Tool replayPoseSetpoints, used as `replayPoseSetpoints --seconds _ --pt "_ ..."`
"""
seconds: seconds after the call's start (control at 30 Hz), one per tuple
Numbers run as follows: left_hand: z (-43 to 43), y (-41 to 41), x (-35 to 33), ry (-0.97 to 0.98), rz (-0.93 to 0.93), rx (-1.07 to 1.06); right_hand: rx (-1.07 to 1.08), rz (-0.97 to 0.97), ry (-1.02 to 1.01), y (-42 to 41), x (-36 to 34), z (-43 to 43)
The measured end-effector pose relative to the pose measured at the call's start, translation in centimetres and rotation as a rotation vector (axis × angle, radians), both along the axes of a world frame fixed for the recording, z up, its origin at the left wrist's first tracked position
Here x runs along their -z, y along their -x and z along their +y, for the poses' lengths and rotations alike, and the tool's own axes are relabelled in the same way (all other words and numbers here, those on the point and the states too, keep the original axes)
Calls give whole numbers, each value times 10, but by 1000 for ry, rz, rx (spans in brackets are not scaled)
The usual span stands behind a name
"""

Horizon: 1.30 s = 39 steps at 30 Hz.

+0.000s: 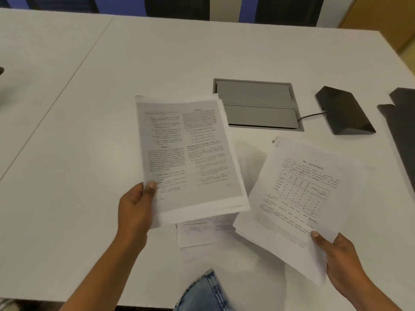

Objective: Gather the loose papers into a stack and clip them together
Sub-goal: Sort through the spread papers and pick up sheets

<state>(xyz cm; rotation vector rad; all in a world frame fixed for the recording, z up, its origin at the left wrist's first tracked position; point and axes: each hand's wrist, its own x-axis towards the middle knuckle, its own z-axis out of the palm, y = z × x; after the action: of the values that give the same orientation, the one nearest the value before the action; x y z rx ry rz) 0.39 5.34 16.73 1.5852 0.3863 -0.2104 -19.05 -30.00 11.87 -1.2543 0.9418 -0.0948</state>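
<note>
Left hand [134,209] pinches one bundle [188,153] mid-frame; right hand [339,254] pinches another [294,198] lower right. Such corner-only grips could let sheets fan and slip.

a white bench [89,131] with a seam [56,97] running near-left to far. a grey hatch [256,102] is set into it right of centre. a thin cable [311,115] links the hatch to a black wedge-shaped box [343,111] just right. blue denim [206,292] shows at the near edge.

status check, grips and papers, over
Left grip holds thick stack. Right grip holds second bundle, apart. Loose sheets lie on table underneath.
</note>
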Motion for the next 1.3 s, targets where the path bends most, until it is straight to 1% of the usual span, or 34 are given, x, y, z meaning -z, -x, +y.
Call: replayPoseSetpoints --seconds 0.13,0.23,0.3,0.4,0.47,0.53,0.57,0.67,0.77,0.83,0.9,0.97,1.03,1.1,1.17,1.23,1.3 --pt "-23 21 -22 42 34 168 -121 30 81 -20 -3 20" --pt "-44 34 -25 95 99 240 -192 28 83 -37 -3 39" --pt "-55 38 -24 95 117 256 -241 12 72 -48 -8 46" --pt "-64 39 -18 34 101 250 -267 -18 32 -61 -20 54" --pt "-65 36 -13 -72 59 251 -280 -34 -1 -66 -25 55" --pt "-64 31 -11 -174 20 311 -297 -52 -26 -68 -27 53" --pt "-64 29 -11 -176 17 338 -306 -57 -38 -68 -28 52" --pt "-62 24 -16 -95 58 401 -333 -79 -60 -69 -33 48" --pt "-61 17 -25 99 189 437 -384 -86 -65 -72 -37 44" --pt "-60 13 -30 175 258 475 -432 -90 -66 -73 -39 41" --pt "-61 10 -32 172 250 520 -508 -112 -68 -74 -43 39" --pt "-65 9 -30 151 191 531 -593 -132 -61 -75 -46 37" --pt "-68 9 -26 162 137 512 -620 -138 -35 -77 -50 36" --pt "-71 9 -24 179 117 474 -600 -132 2 -79 -54 36" --pt "-71 10 -21 173 107 491 -561 -122 19 -80 -55 35" --pt "-72 10 -23 184 128 526 -515 -109 32 -82 -55 34" --pt "-73 11 -26 224 171 518 -476 -105 37 -84 -57 34"
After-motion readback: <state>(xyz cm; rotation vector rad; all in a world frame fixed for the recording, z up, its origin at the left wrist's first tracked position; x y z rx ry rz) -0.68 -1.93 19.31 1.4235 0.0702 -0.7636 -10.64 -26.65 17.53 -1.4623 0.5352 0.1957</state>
